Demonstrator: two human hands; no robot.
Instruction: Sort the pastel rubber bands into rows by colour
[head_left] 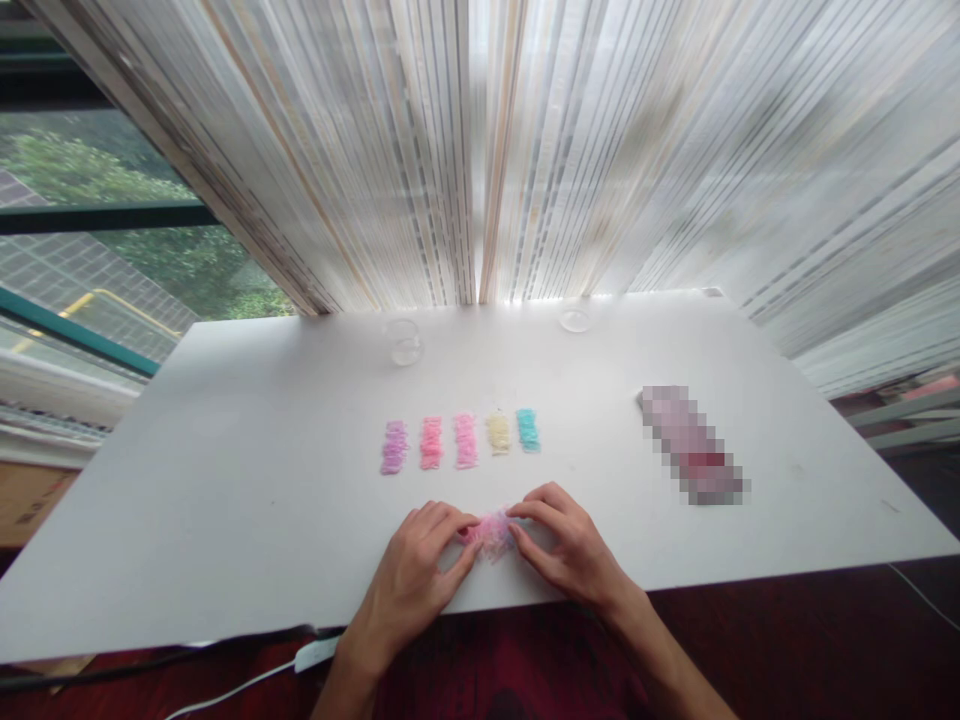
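A small heap of mixed pastel beads (493,532), mostly pink, lies near the front edge of the white table (225,480). My left hand (420,570) pinches at its left side with fingers drawn together. My right hand (566,545) pinches at its right side the same way. Beyond the heap, five sorted rows run left to right: purple beads (394,446), pink beads (430,443), a second row of pink beads (466,441), yellow beads (498,434) and teal beads (527,429).
Two clear glass cups (405,341) (575,318) stand at the back of the table. A blurred-out oblong object (691,445) lies to the right. Striped sheer curtains (600,150) hang behind, a window at left. A white cable (247,685) runs below the front edge.
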